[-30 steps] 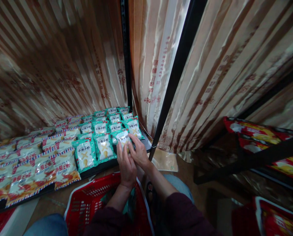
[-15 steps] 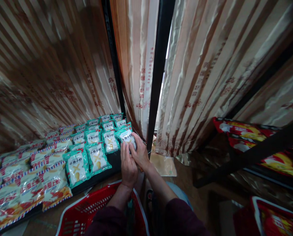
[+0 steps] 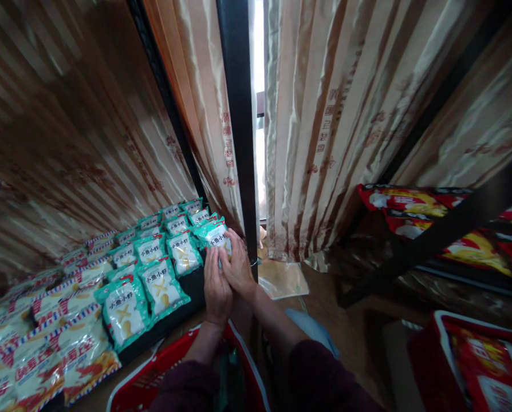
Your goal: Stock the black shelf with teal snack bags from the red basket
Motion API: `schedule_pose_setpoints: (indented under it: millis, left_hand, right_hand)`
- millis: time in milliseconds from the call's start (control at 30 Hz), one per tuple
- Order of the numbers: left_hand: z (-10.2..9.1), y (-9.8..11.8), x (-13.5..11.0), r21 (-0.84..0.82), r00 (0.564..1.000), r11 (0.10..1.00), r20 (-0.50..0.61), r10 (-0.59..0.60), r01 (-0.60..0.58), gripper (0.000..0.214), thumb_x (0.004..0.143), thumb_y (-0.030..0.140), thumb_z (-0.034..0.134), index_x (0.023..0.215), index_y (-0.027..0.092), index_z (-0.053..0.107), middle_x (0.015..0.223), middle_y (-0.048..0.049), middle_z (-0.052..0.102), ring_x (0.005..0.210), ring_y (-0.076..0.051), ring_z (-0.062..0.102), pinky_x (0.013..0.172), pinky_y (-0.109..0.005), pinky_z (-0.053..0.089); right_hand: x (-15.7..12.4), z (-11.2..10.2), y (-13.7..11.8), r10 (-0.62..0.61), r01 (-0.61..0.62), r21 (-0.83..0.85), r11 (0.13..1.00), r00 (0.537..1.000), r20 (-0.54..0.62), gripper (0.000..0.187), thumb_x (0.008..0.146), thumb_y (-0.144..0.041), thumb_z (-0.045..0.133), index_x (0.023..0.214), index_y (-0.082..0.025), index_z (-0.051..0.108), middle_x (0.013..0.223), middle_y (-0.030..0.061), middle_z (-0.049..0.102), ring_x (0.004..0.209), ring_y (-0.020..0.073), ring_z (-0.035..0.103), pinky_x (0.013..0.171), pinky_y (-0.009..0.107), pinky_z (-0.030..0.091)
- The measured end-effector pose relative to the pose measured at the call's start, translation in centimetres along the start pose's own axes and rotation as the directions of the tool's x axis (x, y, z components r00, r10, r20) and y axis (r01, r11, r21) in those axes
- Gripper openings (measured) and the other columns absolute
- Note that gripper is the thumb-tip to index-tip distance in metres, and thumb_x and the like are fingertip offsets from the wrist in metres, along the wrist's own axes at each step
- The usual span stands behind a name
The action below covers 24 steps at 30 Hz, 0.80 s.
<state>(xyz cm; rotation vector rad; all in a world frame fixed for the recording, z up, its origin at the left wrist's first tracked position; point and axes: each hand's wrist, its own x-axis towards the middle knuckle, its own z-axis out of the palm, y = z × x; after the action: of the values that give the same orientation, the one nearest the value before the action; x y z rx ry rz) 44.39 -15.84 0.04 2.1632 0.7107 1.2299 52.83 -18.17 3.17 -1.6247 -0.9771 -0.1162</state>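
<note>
My left hand [image 3: 215, 286] and my right hand [image 3: 237, 264] are pressed together on one teal-and-white snack bag [image 3: 213, 237] at the right front corner of a low black shelf [image 3: 191, 286]. Both hands have their fingers closed around it. Rows of the same teal snack bags [image 3: 159, 286] lie flat on the shelf to the left of my hands. Further left are red, white and blue striped snack bags [image 3: 45, 349].
A black upright post [image 3: 239, 126] stands just right of my hands. Striped beige curtains [image 3: 333, 114] hang behind. A red basket [image 3: 161, 380] sits below my arms. Red snack bags [image 3: 414, 203] fill a shelf on the right, and a red bin [image 3: 488, 366] stands at lower right.
My hands have shifted the bag from the front of the teal rows back and to the right, towards the shelf's corner by the post. The view has swung to the right.
</note>
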Motion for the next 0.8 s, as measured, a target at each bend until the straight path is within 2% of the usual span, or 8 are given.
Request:
schedule_pose_setpoints:
  millis: [133,267,467,633,800]
  left_hand:
    - [-0.2,0.1,-0.2,-0.017,1.0,0.999,-0.001,-0.029,0.029,0.047,0.094,0.024,0.029,0.138,0.012,0.039,0.147,-0.0164,0.038,0.138,-0.021,0.032,0.115,-0.042,0.027]
    - [-0.6,0.2,-0.2,-0.04,0.998,0.997,0.018,-0.066,0.067,0.047,0.093,0.023,0.03,0.138,0.014,0.039,0.147,-0.015,0.038,0.137,-0.02,0.034,0.115,-0.041,0.027]
    - [-0.9,-0.1,-0.2,-0.055,0.996,0.994,-0.002,-0.092,0.091,0.046,0.094,0.026,0.028,0.136,0.014,0.043,0.147,-0.0139,0.038,0.138,-0.019,0.032,0.116,-0.04,0.024]
    - [-0.4,-0.9,0.1,-0.085,0.96,0.957,-0.019,-0.278,0.276,0.05,0.094,0.035,0.031,0.137,0.012,0.041,0.149,-0.0163,0.034,0.14,-0.022,0.028,0.116,-0.043,0.022]
    - [-0.1,-1.2,0.9,-0.121,0.95,0.942,0.035,-0.311,0.313,0.052,0.094,0.037,0.03,0.138,0.01,0.04,0.148,-0.0162,0.035,0.139,-0.021,0.029,0.116,-0.041,0.021]
  right_hand:
    - [-0.3,0.0,-0.2,0.035,-0.035,-0.023,0.999,0.999,-0.024,0.048,0.089,-0.026,0.046,0.134,-0.012,0.04,0.136,0.0166,0.048,0.131,0.0233,0.042,0.11,0.044,0.035]
    - [-0.4,0.1,-0.2,-0.012,0.01,-0.067,0.998,1.0,-0.023,0.059,0.089,-0.029,0.047,0.143,-0.016,0.029,0.144,0.015,0.04,0.136,0.0248,0.035,0.112,0.047,0.032]
    - [-0.7,0.8,0.6,-0.034,0.034,-0.159,0.987,0.999,0.001,0.057,0.089,-0.03,0.046,0.142,-0.013,0.033,0.147,0.0167,0.036,0.14,0.0267,0.027,0.112,0.05,0.029]
    - [-0.6,1.2,1.5,-0.064,0.064,-0.155,0.986,0.998,0.005,0.06,0.088,-0.031,0.047,0.143,-0.015,0.03,0.145,0.0155,0.038,0.138,0.0271,0.031,0.11,0.052,0.03]
    - [-0.2,1.2,2.0,-0.105,0.112,-0.146,0.983,0.993,0.053,0.063,0.086,-0.031,0.05,0.143,-0.015,0.03,0.144,0.0159,0.04,0.136,0.0269,0.033,0.11,0.05,0.033]
